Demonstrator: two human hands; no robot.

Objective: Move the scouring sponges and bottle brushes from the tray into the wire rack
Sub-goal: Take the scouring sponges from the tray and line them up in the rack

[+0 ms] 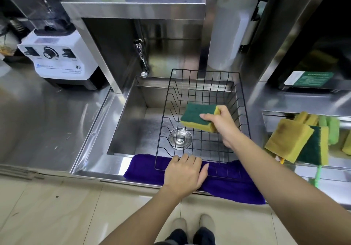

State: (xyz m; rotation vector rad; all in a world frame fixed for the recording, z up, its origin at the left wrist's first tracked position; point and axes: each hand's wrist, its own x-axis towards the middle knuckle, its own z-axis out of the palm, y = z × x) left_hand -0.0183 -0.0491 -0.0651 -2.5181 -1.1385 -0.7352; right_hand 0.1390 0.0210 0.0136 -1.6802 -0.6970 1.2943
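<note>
A black wire rack (207, 77) sits across the steel sink, its front edge resting on a purple cloth (228, 187). My right hand (220, 123) holds a green-and-yellow scouring sponge (197, 116) over the inside of the rack, green side up. My left hand (184, 174) lies flat on the rack's front rim and the cloth. To the right, a steel tray (273, 119) holds more sponges (292, 142), and a green brush handle (318, 176) sticks out over its front edge.
The sink (123, 123) has a drain (179, 137) under the rack and a tap (141, 58) at the back. A white blender base (57, 58) stands on the left counter. A steel shelf (133, 7) overhangs the sink. A green-labelled machine (311, 79) sits behind the tray.
</note>
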